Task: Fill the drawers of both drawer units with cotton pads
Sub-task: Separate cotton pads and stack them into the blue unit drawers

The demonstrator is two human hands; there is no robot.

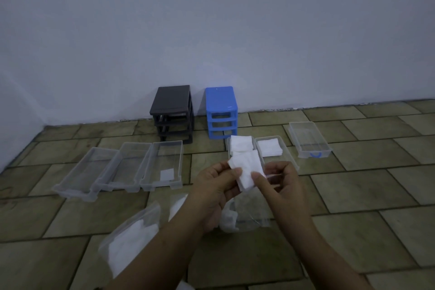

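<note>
Mid-fill on the blue unit's drawers, left hand (pixel 213 186) and right hand (pixel 280 186) both pinching a small stack of cotton pads (pixel 247 172) just above the half-loaded drawer (pixel 242 146), next calling for a gentle, flat drop inside.

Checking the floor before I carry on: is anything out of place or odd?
Nothing damaged. One cotton pad lies alone in the nearest of the three left drawers, and a drawer with a blue handle sits empty, apart on the right.
</note>
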